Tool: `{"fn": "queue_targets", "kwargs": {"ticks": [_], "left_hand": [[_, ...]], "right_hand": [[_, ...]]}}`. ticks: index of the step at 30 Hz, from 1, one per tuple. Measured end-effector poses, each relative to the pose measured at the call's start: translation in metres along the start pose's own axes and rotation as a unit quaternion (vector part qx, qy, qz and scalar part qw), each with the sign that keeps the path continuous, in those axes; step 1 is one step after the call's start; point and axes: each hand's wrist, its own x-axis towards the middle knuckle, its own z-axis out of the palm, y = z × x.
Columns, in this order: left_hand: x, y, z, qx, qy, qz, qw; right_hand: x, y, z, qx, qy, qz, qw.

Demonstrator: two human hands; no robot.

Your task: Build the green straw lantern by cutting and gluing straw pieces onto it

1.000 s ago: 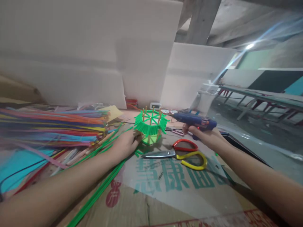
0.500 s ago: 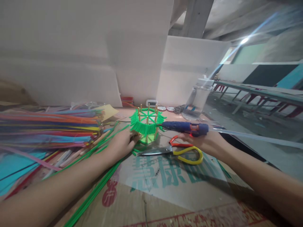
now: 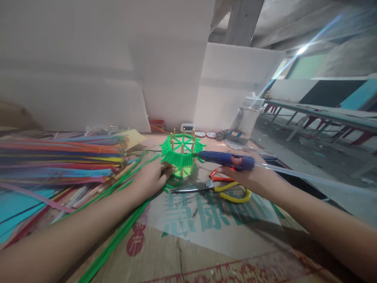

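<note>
A small round structure of green pipe cleaners [image 3: 178, 158] stands upright on the table, with several wooden sticks rising through its fringed ring and spoked top. At its lower left side, my left hand [image 3: 153, 176] is closed with the fingertips against it; the exact hold is partly hidden. My right hand [image 3: 246, 177] grips a blue hot glue gun [image 3: 224, 158], its nozzle touching or very near the ring's right front. A clear glue stick [image 3: 277, 169] trails from the gun's back. Scissors [image 3: 194, 187] with red and yellow handles lie just in front of the structure.
Bundles of coloured pipe cleaners [image 3: 61, 157] fill the left side. Loose green pipe cleaners [image 3: 118, 243] run under my left forearm. A clear bottle [image 3: 243, 124] stands behind the gun. White boards [image 3: 173, 78] close off the back; a dark flat device [image 3: 297, 181] lies right.
The glue gun and my right hand have shifted slightly left, towards the green structure. My left hand keeps its place beside it. The whole view has moved a little.
</note>
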Motion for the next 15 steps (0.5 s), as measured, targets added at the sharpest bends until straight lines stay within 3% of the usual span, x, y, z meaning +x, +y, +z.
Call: {"fn": "queue_targets", "kwargs": {"ticks": [7,15], "left_hand": [[0.0003,-0.0013,0.0013,-0.003,0.007,-0.004,1.0],[-0.0003,0.0002,-0.0006,-0.004,0.004,-0.004,1.0]], "right_hand": [[0.0001,0.0007,0.0013,-0.033,-0.014,0.034,0.999],[-0.0024,0.0075,0.0025,-0.007,0.004,0.01,1.0]]}}
